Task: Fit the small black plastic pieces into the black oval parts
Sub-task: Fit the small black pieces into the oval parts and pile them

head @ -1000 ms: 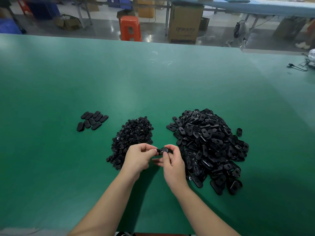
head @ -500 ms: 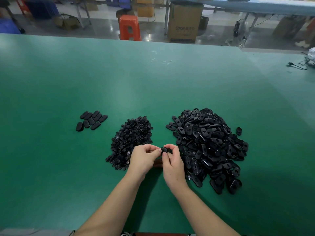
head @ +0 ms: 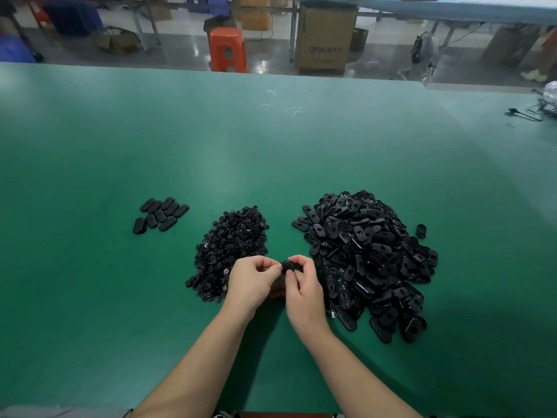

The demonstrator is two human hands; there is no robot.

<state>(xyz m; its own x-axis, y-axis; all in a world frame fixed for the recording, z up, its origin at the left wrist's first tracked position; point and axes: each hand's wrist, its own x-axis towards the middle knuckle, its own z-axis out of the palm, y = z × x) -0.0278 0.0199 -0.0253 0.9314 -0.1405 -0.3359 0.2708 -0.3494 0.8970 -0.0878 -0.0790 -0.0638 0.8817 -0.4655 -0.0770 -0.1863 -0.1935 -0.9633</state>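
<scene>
A heap of small black plastic pieces (head: 232, 245) lies at centre on the green table (head: 271, 146). To its right is a bigger heap of black oval parts (head: 367, 257). Both hands meet between the heaps, just above the table. My left hand (head: 251, 280) and my right hand (head: 301, 288) pinch one black oval part (head: 288, 266) between their fingertips. Whether a small piece sits in it is hidden by the fingers. A cluster of several oval parts (head: 161, 215) lies flat at the left.
One loose oval part (head: 420, 231) lies right of the big heap. A black cable (head: 526, 113) sits at the table's far right edge. Beyond the far edge are an orange stool (head: 228, 49) and a cardboard box (head: 325, 40).
Both hands have stayed between the heaps with the oval part. The fingertips have closed in tighter around it, and the hands have shifted slightly up in view.
</scene>
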